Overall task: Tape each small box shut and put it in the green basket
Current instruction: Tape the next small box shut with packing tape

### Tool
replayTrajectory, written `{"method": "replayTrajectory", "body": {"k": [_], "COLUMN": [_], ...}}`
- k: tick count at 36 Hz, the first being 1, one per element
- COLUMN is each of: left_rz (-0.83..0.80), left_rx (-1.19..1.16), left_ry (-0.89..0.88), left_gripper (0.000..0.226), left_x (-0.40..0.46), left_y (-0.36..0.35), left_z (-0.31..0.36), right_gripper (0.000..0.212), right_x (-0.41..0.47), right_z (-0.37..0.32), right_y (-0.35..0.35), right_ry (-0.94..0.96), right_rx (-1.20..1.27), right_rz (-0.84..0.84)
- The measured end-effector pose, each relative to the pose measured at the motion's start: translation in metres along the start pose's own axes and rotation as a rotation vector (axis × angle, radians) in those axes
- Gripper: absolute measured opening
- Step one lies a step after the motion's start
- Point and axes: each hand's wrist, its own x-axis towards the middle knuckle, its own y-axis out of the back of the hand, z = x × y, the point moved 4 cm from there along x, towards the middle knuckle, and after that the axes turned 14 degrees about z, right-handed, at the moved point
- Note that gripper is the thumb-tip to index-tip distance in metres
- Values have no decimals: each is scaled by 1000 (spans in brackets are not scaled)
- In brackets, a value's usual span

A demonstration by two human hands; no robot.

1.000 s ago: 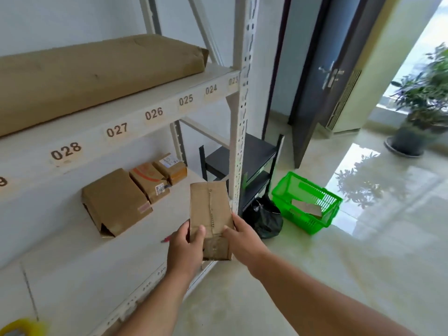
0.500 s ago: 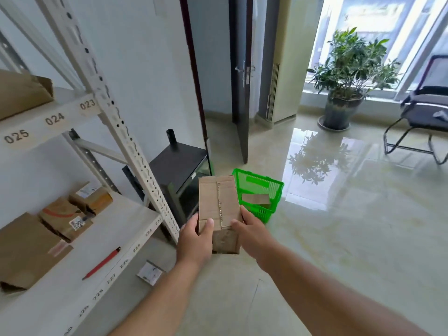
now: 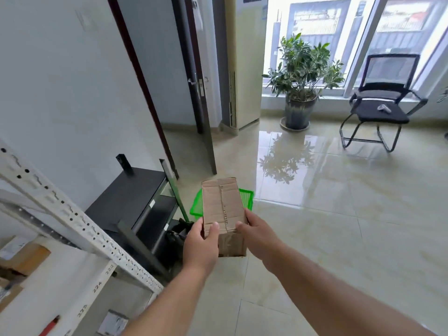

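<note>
Box (image 3: 224,209) long axis pointing away toward green basket (image 3: 246,196), seemingly taped, fingers (image 3: 214,227) of both hands grasping it

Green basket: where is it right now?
In the head view the green basket sits on the floor at centre, mostly hidden behind the box held in both hands, just right of the black stand.

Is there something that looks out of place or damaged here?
A small white card or packet lies loose on the floor beside the shelf rack. The cardboard box in both hands has creased, worn top flaps. Nothing is spilled.
</note>
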Motion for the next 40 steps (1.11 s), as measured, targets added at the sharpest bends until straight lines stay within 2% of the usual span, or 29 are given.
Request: {"method": "replayTrajectory", "body": {"k": [3, 8, 12, 16, 23, 28, 36, 40], "left_rz": [-20, -56, -75, -88, -94, -81, 3, 54], "left_rx": [-36, -38, -41, -49, -51, -34, -82, -76], "left_ry": [-5, -45, -41, -52, -57, -19, 87, 120], "left_gripper": [35, 36, 55, 29, 30, 42, 26, 28], "left_x": [23, 58, 77, 90, 106, 113, 117, 115], "left_y": [-16, -39, -56, -75, -116, -158, -249, -291], "left_z": [11, 26, 33, 43, 65, 70, 98, 115], "right_gripper": [42, 44, 44, 44, 43, 43, 42, 43], "right_x": [27, 62, 82, 104, 147, 185, 264, 301], "right_z": [-9, -21, -27, -30, -31, -23, -25, -26], "right_y": [1, 3, 7, 17, 43, 70, 136, 170], "right_ry": [1, -3, -16, -22, -22, -38, -39, -49], "right_rx": [1, 8, 18, -3, -10, -40, -102, -144], "right_rz": [34, 66, 87, 106, 102, 78, -13, -70]}}
